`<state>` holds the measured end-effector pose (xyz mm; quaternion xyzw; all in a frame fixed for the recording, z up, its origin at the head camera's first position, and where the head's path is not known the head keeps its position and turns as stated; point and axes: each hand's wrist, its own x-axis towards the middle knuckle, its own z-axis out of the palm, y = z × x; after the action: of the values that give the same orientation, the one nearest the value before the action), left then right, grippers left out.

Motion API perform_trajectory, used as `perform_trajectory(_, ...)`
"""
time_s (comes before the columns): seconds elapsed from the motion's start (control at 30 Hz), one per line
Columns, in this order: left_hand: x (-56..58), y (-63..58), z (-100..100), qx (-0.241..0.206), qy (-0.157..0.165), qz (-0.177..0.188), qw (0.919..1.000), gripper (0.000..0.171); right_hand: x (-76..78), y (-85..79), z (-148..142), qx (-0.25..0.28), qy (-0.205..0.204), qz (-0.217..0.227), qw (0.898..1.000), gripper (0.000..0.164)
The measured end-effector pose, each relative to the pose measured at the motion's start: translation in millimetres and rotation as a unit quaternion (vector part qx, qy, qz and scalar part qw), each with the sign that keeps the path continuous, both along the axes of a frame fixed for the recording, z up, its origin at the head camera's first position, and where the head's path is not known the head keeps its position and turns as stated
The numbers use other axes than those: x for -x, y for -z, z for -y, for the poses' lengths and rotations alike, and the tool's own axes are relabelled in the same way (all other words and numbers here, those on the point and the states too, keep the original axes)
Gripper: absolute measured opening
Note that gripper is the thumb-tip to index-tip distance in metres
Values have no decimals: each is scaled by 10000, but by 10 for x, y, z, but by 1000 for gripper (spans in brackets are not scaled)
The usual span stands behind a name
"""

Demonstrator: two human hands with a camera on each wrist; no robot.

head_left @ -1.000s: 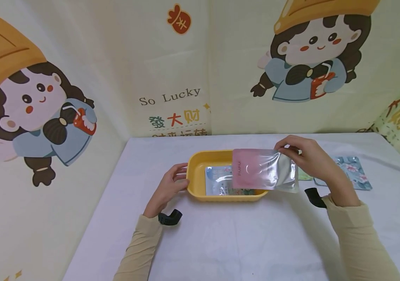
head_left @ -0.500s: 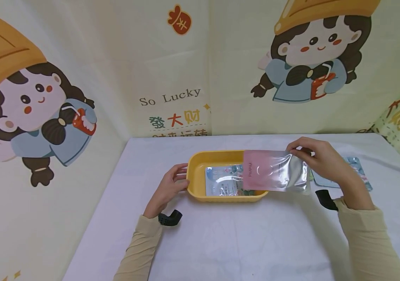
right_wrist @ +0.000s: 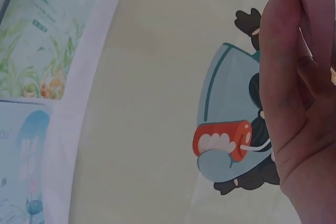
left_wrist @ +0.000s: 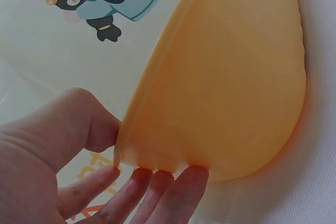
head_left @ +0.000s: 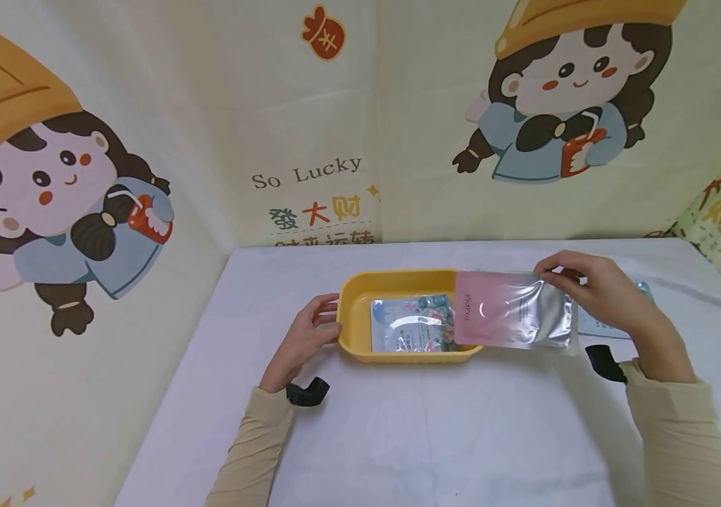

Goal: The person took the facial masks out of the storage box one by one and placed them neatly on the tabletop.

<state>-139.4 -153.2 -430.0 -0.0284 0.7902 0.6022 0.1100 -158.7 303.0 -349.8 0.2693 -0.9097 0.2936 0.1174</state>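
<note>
My right hand [head_left: 601, 285] pinches the top right corner of a pink-and-silver face mask packet [head_left: 493, 310] printed PMPM. The packet is held over the right end of the yellow tray [head_left: 354, 310], overlapping its rim. Inside the tray lies a blue floral packet [head_left: 408, 324]. At the tray's left end is my left hand [head_left: 303, 338]. In the left wrist view the left fingertips [left_wrist: 194, 177] press on the outer wall, and the thumb bends against the rim. Only a sliver of the pink packet [right_wrist: 315, 3] shows in the right wrist view.
A blue packet [head_left: 601, 325] lies on the white table [head_left: 398, 436], partly behind my right hand. In the right wrist view a green floral packet [right_wrist: 58, 30] lies beside a blue packet [right_wrist: 21, 166]. A printed cloth [head_left: 398, 120] hangs behind.
My right hand has moved steadily to the right with the pink packet, uncovering more of the blue floral packet in the tray. The left hand and the tray have stayed in place.
</note>
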Motion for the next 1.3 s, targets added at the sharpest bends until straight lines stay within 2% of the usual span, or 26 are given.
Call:
perform_trajectory(0.17,0,-1,6,18,1,26,10000,60,1,27,-79,-78,142,-6,9999,29)
perform_trajectory(0.4,2,1,18,38,13,-24,10000,60,-23,35,-166,-31,281,236,9993,28)
perform_trajectory(0.7,8,4,33,-89,175,5,9998,60,-49,71,-271,-57,163,186,9997,25)
perform_trajectory(1.0,14,-1,42,-169,274,-6,9995,59,-64,127,-327,-163,456,705,9963,23)
perform_trajectory(1.3,17,0,53,-207,269,-36,9994,58,-66,160,-341,-324,515,910,9940,22)
